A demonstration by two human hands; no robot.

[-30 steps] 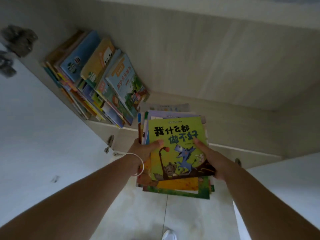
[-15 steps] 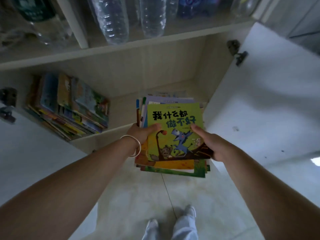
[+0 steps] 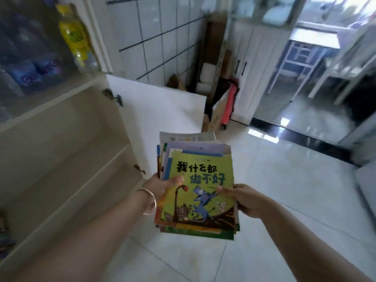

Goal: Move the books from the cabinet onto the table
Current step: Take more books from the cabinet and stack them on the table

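Over the tiled floor (image 3: 284, 180), both hands' fingers grip a book stack (image 3: 200, 186) titled "我什么都做不好".

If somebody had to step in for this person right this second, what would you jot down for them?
Left hand: grips the stack of books at its left edge, thumb on the green cover.
Right hand: grips its right edge.
Stack: out of the open cabinet, held over the tiled floor.
Done: this stack lifted out.
Left: carry it to the table and set it down. The table is possibly the white one in the far room.
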